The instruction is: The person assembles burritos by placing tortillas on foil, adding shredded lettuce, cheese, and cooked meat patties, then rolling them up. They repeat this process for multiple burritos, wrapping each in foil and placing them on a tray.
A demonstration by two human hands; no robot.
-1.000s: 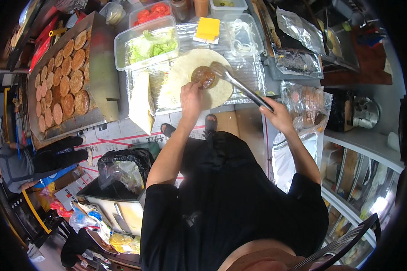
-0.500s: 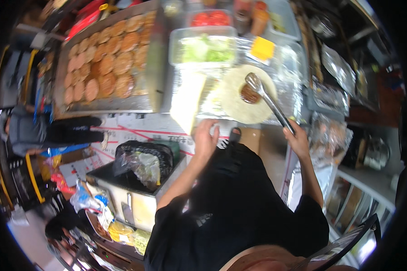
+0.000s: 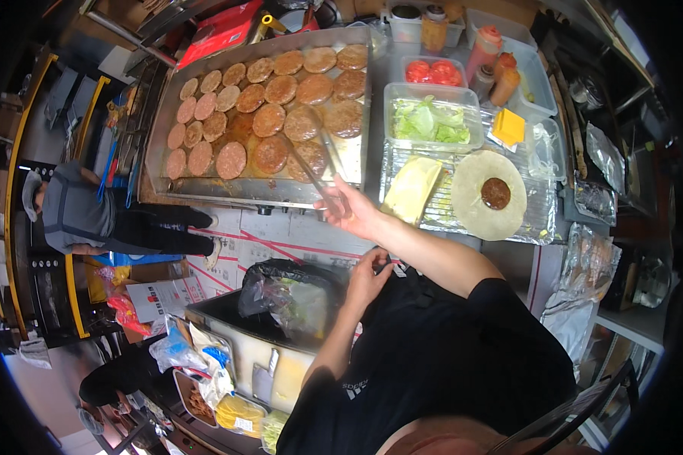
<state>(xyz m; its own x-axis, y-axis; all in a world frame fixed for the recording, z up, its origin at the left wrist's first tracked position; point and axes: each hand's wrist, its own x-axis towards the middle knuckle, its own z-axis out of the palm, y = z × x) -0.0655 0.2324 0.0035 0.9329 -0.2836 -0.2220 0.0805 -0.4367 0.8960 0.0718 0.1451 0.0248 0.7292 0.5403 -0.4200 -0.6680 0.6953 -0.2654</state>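
Note:
My right hand (image 3: 346, 209) is closed around the handle end of metal tongs (image 3: 309, 168). Their two arms reach over the near right part of a griddle (image 3: 281, 196), spread around a browned patty (image 3: 305, 159). Whether they touch it I cannot tell. My left hand (image 3: 367, 277) hangs by my waist, fingers curled in; anything inside them is hidden. On the right, a single patty (image 3: 495, 193) lies on a round flatbread (image 3: 470, 216) on a wire rack (image 3: 437, 203). A folded, pale yellow sheet (image 3: 411, 189) lies beside the flatbread.
Lettuce fills a clear tub (image 3: 433, 144) behind the rack, with tomato slices (image 3: 432, 73) beyond. Cheese slices (image 3: 508, 127) and sauce bottles (image 3: 484, 47) stand right. Below the griddle is a bin with a black bag (image 3: 264, 292). Another person (image 3: 91, 208) is at the left.
My right hand has carried the tongs left, from the patty on the flatbread to the griddle. That patty stays on the flatbread. My left hand has curled in. The view has turned left.

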